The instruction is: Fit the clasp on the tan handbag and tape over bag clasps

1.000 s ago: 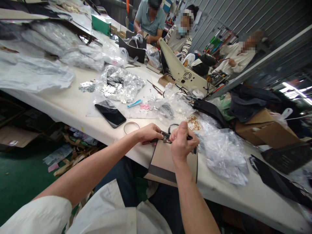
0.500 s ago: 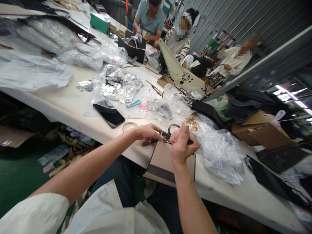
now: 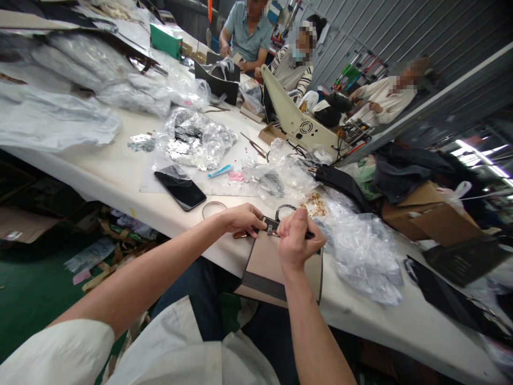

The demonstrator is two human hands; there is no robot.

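Head view: clasp behind hands.

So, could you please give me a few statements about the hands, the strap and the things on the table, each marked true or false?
1. Both hands, left hand and right hand, grip a dark strap over a beige bag panel. True.
2. The phone lies screen-up on the white table, left of the hands. True.
3. The left hand rests on the phone. False: it is apart from it, at the strap.
4. A thin ring lies on the table between phone and left hand. True.
5. The gold hardware pieces sit on the phone. False: they lie beyond the right hand, amid clear plastic bags.
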